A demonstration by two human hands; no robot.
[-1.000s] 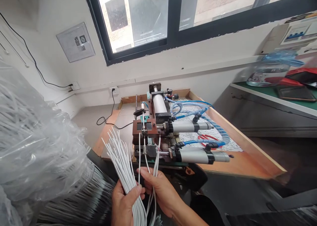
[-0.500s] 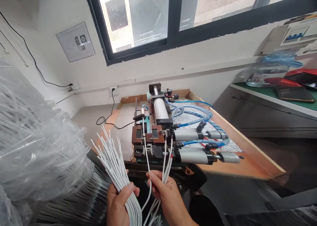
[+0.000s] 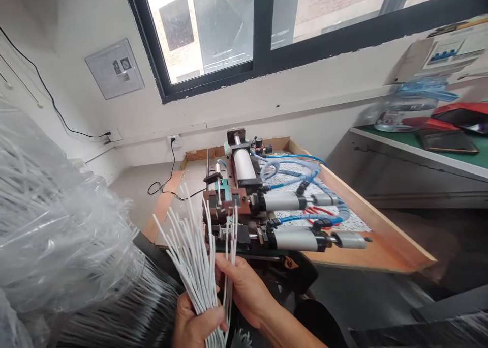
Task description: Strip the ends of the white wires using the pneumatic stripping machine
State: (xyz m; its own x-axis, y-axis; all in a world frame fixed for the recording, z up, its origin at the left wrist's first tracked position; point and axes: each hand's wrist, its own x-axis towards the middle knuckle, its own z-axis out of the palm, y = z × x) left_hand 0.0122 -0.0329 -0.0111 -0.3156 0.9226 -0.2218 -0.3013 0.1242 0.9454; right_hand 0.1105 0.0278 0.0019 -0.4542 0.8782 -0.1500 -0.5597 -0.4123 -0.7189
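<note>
A thick bundle of white cables (image 3: 190, 266) fans upward out of my left hand (image 3: 198, 320), whose fingers are wrapped round it. Close against its right side, my right hand (image 3: 244, 287) is closed on a few white cables (image 3: 229, 266); reddish tips show on some of them. The right fingertips are partly hidden behind the bundle, near one of its cables. Beyond both hands stands a pneumatic machine (image 3: 244, 167) with silver cylinders and a brown clamp block (image 3: 238, 199). The cable ends overlap the block in view; I cannot tell whether any touch it.
A shallow wooden tray (image 3: 381, 226) surrounds the machine, with blue hoses (image 3: 293, 180) and white scraps inside. Clear plastic wrapping (image 3: 68, 236) over many cables stands at the left. A green shelf (image 3: 450, 154) at the right carries a plastic jug (image 3: 407, 109) and a phone (image 3: 448, 141).
My right hand has moved left, up to the bundle, with its few cables. The single cable that reached the clamp is out of it. The cylinder rods and clamp have shifted.
</note>
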